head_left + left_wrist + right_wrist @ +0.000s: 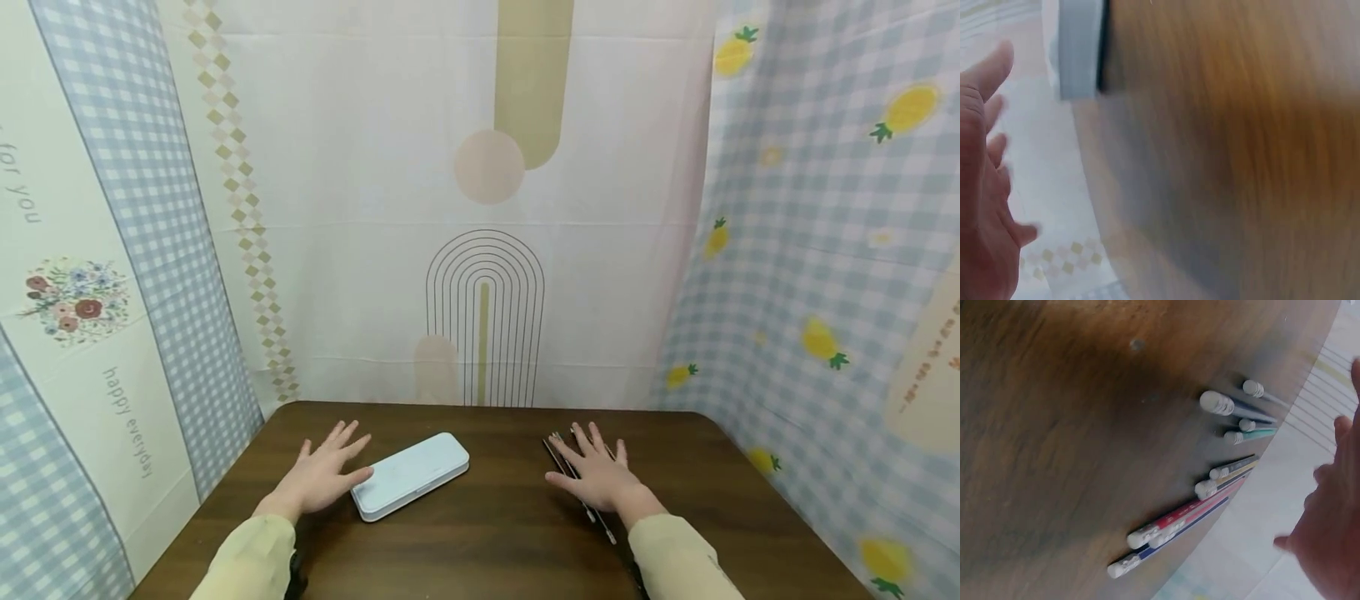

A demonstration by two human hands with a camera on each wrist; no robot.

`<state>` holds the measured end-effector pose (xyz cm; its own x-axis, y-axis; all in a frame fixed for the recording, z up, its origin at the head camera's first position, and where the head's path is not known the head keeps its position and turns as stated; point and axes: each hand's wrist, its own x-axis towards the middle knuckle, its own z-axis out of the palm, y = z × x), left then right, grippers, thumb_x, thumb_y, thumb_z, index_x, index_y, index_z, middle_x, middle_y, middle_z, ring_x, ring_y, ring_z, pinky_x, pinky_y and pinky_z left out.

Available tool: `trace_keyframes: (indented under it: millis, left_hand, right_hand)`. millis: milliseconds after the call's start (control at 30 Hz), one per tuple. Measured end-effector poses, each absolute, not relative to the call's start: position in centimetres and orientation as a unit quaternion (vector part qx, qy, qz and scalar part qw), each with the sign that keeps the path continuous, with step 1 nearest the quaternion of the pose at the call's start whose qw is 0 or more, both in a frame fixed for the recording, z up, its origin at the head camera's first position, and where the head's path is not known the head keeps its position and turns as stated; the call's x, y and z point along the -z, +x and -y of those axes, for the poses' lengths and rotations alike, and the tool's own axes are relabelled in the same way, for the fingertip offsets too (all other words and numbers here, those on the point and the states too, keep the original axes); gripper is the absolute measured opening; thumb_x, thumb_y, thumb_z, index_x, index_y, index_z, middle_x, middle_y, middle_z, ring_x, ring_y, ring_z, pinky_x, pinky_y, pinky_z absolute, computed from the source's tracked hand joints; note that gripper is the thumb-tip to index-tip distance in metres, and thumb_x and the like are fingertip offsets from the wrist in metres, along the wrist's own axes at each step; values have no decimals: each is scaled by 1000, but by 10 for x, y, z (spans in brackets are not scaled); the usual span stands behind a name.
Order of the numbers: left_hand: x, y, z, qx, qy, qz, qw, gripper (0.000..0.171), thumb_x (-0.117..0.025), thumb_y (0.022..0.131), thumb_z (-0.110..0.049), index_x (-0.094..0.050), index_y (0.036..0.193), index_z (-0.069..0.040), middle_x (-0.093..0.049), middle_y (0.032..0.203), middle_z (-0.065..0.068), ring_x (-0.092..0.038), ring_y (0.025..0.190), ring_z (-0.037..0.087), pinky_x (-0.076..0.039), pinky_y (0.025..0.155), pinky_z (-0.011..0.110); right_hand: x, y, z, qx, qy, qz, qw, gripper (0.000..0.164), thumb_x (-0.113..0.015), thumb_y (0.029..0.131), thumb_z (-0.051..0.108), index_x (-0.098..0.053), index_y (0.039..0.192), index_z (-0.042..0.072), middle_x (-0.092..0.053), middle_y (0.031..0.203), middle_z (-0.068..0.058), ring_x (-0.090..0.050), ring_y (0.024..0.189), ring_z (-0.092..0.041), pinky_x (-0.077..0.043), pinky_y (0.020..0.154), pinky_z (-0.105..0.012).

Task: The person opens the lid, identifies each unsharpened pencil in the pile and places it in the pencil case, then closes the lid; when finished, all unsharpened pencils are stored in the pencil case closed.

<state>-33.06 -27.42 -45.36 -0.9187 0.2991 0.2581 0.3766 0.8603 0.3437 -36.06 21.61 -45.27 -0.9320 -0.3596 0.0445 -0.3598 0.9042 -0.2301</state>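
Observation:
A pale, flat pencil case (411, 475) with rounded corners lies closed and slanted on the brown wooden table (480, 550). Just left of it my left hand (321, 477) is spread, fingers straight, the thumb overlapping the case's near left end in the head view. The left wrist view shows a gap between that hand (988, 206) and the case (1079, 53). On the right, my right hand (603, 482) spreads above several pencils (606, 529), partly hiding them. In the right wrist view these pencils (1179, 515) have white eraser ends and lie loosely side by side, apart from the hand.
A white patterned cloth (360, 208) hangs behind the table's far edge. Blue checked cloths stand at the left (142, 167) and, with pineapple prints, at the right (802, 250). Table surface lies between the case and the pencils.

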Motion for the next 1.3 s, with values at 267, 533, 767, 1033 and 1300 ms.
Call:
trace_keyframes:
  millis: [267,533,767,1033,1300]
  left_hand:
    - [446,-336,235,292,-138,942,96,25,-72,104,-30,-81,119,-12,-72,136,12,-62,134,39,-50,107,61]
    - [456,-339,217,326,-97,933,120,32,-79,99,-26,-77,125,-8,-76,126,8,-69,122,34,-54,102,57]
    - [463,-333,214,297,-96,948,68,72,-91,86,-36,-63,140,2,-67,138,20,-63,128,40,-51,104,59]
    - [466,-331,214,255,-115,958,59,86,-99,73,-34,-63,140,7,-64,141,22,-60,131,41,-49,107,58]
    - [468,-334,203,260,-176,948,58,79,-99,68,-23,-67,135,4,-68,134,17,-63,125,38,-49,107,57]
  right_hand:
    - [444,-367,-185,-105,284,953,17,48,-66,107,43,-68,145,14,-61,151,-17,-50,146,-40,-42,116,-61]
    - [447,-370,-147,-114,352,926,70,29,-65,108,34,-81,124,16,-79,119,5,-73,113,-19,-58,98,-47]
    - [456,-368,-114,-128,357,921,87,24,-70,105,33,-83,121,20,-79,113,10,-74,104,-14,-61,86,-40]
    - [461,-364,-94,-112,398,906,88,25,-77,100,29,-82,123,22,-78,116,10,-73,109,-10,-61,88,-33]
    - [456,-365,-95,-91,417,896,123,26,-82,95,26,-83,120,23,-77,120,9,-71,114,-8,-59,94,-30]
